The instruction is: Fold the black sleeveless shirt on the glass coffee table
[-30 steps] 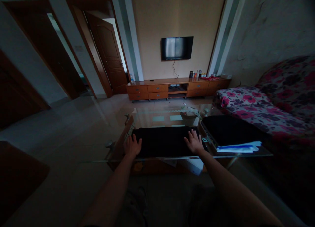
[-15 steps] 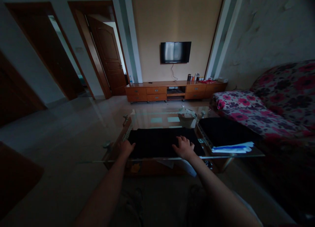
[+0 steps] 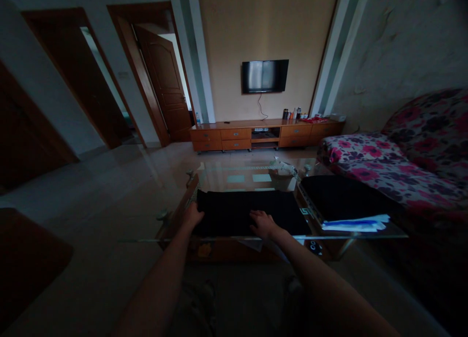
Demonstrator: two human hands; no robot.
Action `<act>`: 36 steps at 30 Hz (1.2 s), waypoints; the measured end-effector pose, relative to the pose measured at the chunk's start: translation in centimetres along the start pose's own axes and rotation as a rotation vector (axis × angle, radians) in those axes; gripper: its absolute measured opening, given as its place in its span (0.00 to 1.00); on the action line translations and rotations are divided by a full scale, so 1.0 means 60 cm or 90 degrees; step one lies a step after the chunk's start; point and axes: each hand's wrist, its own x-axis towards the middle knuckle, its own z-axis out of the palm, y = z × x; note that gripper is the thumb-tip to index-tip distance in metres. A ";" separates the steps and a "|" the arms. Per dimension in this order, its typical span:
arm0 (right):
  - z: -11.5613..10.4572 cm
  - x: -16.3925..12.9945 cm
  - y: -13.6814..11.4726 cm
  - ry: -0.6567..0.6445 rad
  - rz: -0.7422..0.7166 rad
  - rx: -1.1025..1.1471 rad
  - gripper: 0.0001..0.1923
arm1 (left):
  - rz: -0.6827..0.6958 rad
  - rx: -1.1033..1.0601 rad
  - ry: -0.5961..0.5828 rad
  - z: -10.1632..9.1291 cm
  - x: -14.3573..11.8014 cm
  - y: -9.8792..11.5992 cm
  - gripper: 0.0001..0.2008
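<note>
A black cloth (image 3: 241,208) lies spread flat on the glass coffee table (image 3: 241,174) in front of me. My left hand (image 3: 192,215) rests at the cloth's left edge, whether gripping it I cannot tell. My right hand (image 3: 262,223) lies palm down on the cloth near its front edge, fingers apart. A second black cloth (image 3: 340,196) lies folded on the right part of the table. White and blue papers (image 3: 356,224) sit at its front.
A small basket (image 3: 281,174) stands on the table behind the cloth. A floral sofa (image 3: 398,166) is on the right. A wooden TV cabinet (image 3: 263,132) and a wall TV (image 3: 264,76) are at the back. Open doors are on the left.
My right hand has slid left along the cloth toward its middle. My left hand has shifted to the cloth's left edge.
</note>
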 end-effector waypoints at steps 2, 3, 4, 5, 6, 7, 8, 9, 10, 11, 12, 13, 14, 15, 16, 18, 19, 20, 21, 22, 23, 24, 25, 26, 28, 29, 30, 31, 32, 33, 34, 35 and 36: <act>0.006 -0.001 -0.001 -0.008 -0.013 0.013 0.32 | 0.001 -0.016 -0.008 -0.005 0.005 0.001 0.15; 0.007 -0.001 -0.001 -0.006 -0.014 0.029 0.32 | 0.002 -0.023 -0.012 -0.007 0.008 0.001 0.13; 0.007 0.000 0.000 -0.002 -0.011 0.050 0.32 | 0.004 -0.029 -0.015 -0.011 0.011 0.002 0.12; 0.007 0.001 0.001 0.004 -0.005 0.074 0.31 | 0.007 -0.033 -0.016 -0.015 0.015 0.004 0.11; 0.005 0.004 0.003 0.011 0.003 0.097 0.29 | 0.012 -0.036 -0.015 -0.021 0.019 0.009 0.11; 0.003 0.007 0.004 0.017 0.014 0.119 0.27 | 0.018 -0.038 -0.010 -0.029 0.022 0.017 0.10; -0.001 0.012 0.006 0.026 0.026 0.140 0.25 | 0.029 -0.043 0.000 -0.038 0.022 0.029 0.10; -0.006 0.018 0.007 0.037 0.039 0.168 0.23 | 0.044 -0.057 0.014 -0.049 0.021 0.046 0.11; -0.012 0.024 0.009 0.050 0.051 0.203 0.22 | 0.070 -0.086 0.028 -0.062 0.016 0.067 0.12; -0.020 0.030 0.011 0.064 0.061 0.239 0.23 | 0.107 -0.135 0.037 -0.075 0.007 0.091 0.14; -0.030 0.035 0.013 0.077 0.068 0.271 0.26 | 0.157 -0.216 0.026 -0.088 -0.005 0.117 0.17; -0.040 0.038 0.017 0.087 0.071 0.315 0.30 | 0.227 -0.319 -0.029 -0.100 -0.019 0.142 0.19; -0.052 0.040 0.022 0.093 0.070 0.380 0.34 | 0.302 -0.428 -0.124 -0.110 -0.034 0.167 0.22; -0.063 0.038 0.029 0.095 0.065 0.463 0.38 | 0.355 -0.520 -0.228 -0.116 -0.049 0.187 0.24; -0.074 0.035 0.038 0.091 0.059 0.554 0.41 | 0.383 -0.597 -0.305 -0.119 -0.061 0.203 0.24; -0.091 0.025 0.059 0.068 0.058 0.720 0.46 | 0.365 -0.688 -0.382 -0.112 -0.075 0.218 0.25; -0.095 0.020 0.070 0.051 0.067 0.773 0.47 | 0.327 -0.700 -0.382 -0.102 -0.076 0.218 0.25; -0.096 0.015 0.081 0.032 0.083 0.801 0.46 | 0.277 -0.688 -0.367 -0.088 -0.074 0.213 0.24; -0.094 0.012 0.089 0.013 0.102 0.823 0.44 | 0.224 -0.660 -0.345 -0.072 -0.069 0.206 0.23; -0.090 0.010 0.096 -0.001 0.121 0.843 0.40 | 0.178 -0.619 -0.326 -0.054 -0.063 0.196 0.22; -0.083 0.010 0.100 -0.010 0.139 0.860 0.35 | 0.143 -0.574 -0.314 -0.037 -0.058 0.186 0.20; -0.075 0.011 0.102 -0.005 0.157 0.873 0.31 | 0.121 -0.531 -0.310 -0.020 -0.053 0.176 0.18; -0.068 0.013 0.101 0.014 0.177 0.878 0.27 | 0.107 -0.494 -0.314 -0.006 -0.050 0.167 0.17; -0.061 0.017 0.099 0.044 0.196 0.878 0.24 | 0.102 -0.461 -0.322 0.007 -0.048 0.160 0.16; -0.056 0.024 0.090 0.115 0.226 0.870 0.21 | 0.105 -0.417 -0.335 0.024 -0.048 0.151 0.14; -0.057 0.028 0.086 0.145 0.231 0.868 0.21 | 0.110 -0.405 -0.335 0.030 -0.049 0.150 0.14; -0.061 0.031 0.083 0.167 0.230 0.867 0.21 | 0.113 -0.399 -0.332 0.033 -0.050 0.149 0.14; -0.068 0.034 0.081 0.182 0.222 0.868 0.22 | 0.116 -0.397 -0.326 0.036 -0.051 0.150 0.14; -0.077 0.035 0.081 0.196 0.210 0.870 0.23 | 0.119 -0.398 -0.318 0.037 -0.050 0.151 0.15; -0.087 0.036 0.083 0.209 0.193 0.873 0.23 | 0.123 -0.400 -0.314 0.038 -0.050 0.152 0.15; -0.098 0.036 0.087 0.220 0.171 0.878 0.24 | 0.130 -0.400 -0.312 0.038 -0.048 0.153 0.16; -0.108 0.035 0.093 0.232 0.148 0.881 0.24 | 0.137 -0.398 -0.313 0.038 -0.047 0.154 0.16; -0.117 0.033 0.101 0.245 0.131 0.880 0.24 | 0.143 -0.395 -0.318 0.037 -0.046 0.153 0.15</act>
